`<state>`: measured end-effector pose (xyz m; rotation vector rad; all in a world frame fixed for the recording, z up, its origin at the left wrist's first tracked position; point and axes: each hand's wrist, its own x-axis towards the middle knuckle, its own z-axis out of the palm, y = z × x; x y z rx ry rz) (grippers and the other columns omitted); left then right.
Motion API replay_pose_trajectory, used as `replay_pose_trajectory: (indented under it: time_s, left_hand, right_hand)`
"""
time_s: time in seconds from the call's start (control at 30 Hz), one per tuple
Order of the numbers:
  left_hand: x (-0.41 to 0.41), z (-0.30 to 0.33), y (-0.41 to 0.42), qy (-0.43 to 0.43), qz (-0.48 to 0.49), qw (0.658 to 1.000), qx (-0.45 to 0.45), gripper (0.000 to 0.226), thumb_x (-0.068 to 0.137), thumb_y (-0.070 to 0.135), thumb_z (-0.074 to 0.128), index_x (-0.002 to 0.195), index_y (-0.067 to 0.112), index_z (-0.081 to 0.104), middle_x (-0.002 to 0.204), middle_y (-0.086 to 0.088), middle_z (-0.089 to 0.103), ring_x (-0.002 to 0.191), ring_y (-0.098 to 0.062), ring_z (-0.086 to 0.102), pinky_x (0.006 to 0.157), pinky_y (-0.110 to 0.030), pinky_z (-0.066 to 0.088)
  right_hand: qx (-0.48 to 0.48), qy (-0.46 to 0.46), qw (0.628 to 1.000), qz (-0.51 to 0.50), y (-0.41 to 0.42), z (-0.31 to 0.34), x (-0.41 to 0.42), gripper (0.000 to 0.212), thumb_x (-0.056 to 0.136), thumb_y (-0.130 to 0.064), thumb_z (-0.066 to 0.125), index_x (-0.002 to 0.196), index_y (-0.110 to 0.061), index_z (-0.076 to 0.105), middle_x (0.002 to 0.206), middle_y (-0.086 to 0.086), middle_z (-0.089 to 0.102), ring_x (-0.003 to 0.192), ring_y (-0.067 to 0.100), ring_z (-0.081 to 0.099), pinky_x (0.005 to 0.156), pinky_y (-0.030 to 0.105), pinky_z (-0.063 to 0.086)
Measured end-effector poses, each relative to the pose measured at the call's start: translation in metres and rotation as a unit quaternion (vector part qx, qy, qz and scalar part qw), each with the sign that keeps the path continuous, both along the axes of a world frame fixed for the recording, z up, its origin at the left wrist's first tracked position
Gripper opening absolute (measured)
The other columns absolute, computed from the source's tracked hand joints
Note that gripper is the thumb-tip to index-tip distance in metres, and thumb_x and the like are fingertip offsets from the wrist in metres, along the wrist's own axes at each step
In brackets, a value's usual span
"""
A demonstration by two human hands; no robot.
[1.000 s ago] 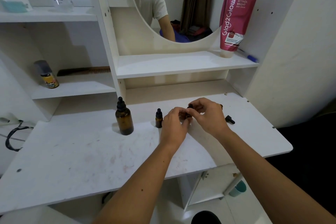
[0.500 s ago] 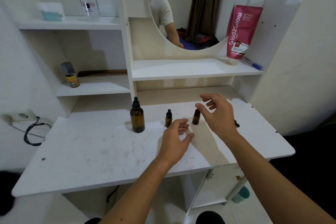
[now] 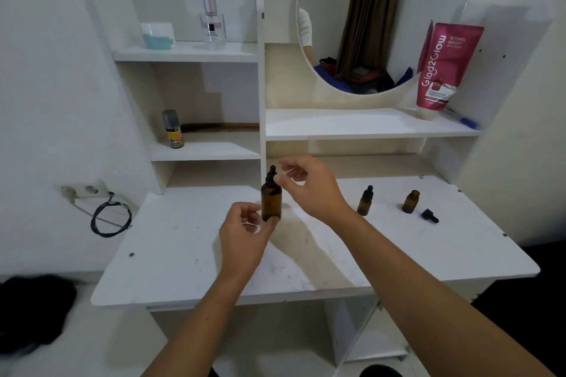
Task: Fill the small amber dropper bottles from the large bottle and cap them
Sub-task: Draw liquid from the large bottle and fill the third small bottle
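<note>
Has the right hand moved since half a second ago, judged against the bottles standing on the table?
Yes. The right hand was by the uncapped small bottle; it has crossed left, past the capped small bottle, to the dropper cap of the large bottle.

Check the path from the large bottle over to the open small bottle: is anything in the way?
Yes. The capped small bottle stands on the desk between the large bottle and the open small bottle; the right hand also hangs there.
</note>
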<state>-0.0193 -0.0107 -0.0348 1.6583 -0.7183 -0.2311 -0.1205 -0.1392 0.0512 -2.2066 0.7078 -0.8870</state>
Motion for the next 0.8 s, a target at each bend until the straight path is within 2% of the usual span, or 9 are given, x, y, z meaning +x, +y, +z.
replay_pose_trajectory:
  time_s: [0.1, 0.2, 0.37, 0.57, 0.8]
  left_hand:
    - [0.010, -0.001, -0.011, -0.011, -0.007, 1.000, 0.013, 0.057, 0.076, 0.032, 0.092, 0.121, 0.024, 0.057, 0.118, 0.007, 0.063, 0.100, -0.016, 0.064, 0.084, -0.021, 0.056]
    - [0.018, -0.002, -0.024, 0.016, -0.048, 0.998, 0.024, 0.069, 0.078, 0.035, 0.090, 0.136, 0.024, 0.054, 0.132, 0.008, 0.062, 0.114, -0.014, 0.060, 0.099, -0.029, 0.053]
    - [0.022, -0.003, -0.028, 0.014, -0.078, 0.996, 0.029, 0.054, 0.084, 0.026, 0.085, 0.131, 0.021, 0.060, 0.120, 0.010, 0.067, 0.109, -0.011, 0.062, 0.101, -0.029, 0.053]
    - [0.023, -0.003, -0.027, 0.009, -0.079, 0.996, 0.030, 0.049, 0.084, 0.026, 0.085, 0.128, 0.019, 0.063, 0.116, 0.010, 0.069, 0.107, -0.010, 0.064, 0.090, -0.014, 0.048]
    - [0.022, -0.005, -0.029, 0.002, -0.071, 0.996, 0.047, 0.052, 0.084, 0.027, 0.085, 0.130, 0.018, 0.062, 0.120, 0.004, 0.070, 0.108, -0.015, 0.065, 0.101, -0.032, 0.055]
  right_hand:
    - [0.026, 0.017, 1.000, 0.001, 0.001, 0.002, 0.011, 0.031, 0.096, -0.028, 0.074, 0.125, -0.018, 0.072, 0.112, -0.008, 0.073, 0.100, 0.008, 0.069, 0.093, 0.020, 0.055]
    - [0.033, 0.011, 0.999, 0.006, 0.002, 0.001, 0.016, 0.022, 0.096, -0.021, 0.075, 0.117, -0.016, 0.075, 0.103, -0.011, 0.074, 0.092, 0.002, 0.070, 0.086, 0.011, 0.053]
    - [0.029, -0.005, 1.000, -0.004, -0.001, -0.001, 0.019, 0.014, 0.095, -0.018, 0.075, 0.108, -0.015, 0.077, 0.093, -0.015, 0.071, 0.084, -0.006, 0.067, 0.078, 0.003, 0.050]
    - [0.035, -0.022, 0.999, -0.026, -0.001, -0.004, 0.022, 0.004, 0.093, -0.017, 0.077, 0.097, -0.018, 0.076, 0.089, -0.016, 0.073, 0.083, -0.003, 0.068, 0.076, 0.003, 0.049]
    - [0.056, -0.038, 0.997, -0.039, 0.001, -0.001, 0.022, 0.003, 0.093, -0.016, 0.076, 0.095, -0.019, 0.076, 0.089, -0.012, 0.074, 0.085, 0.001, 0.069, 0.078, 0.007, 0.051]
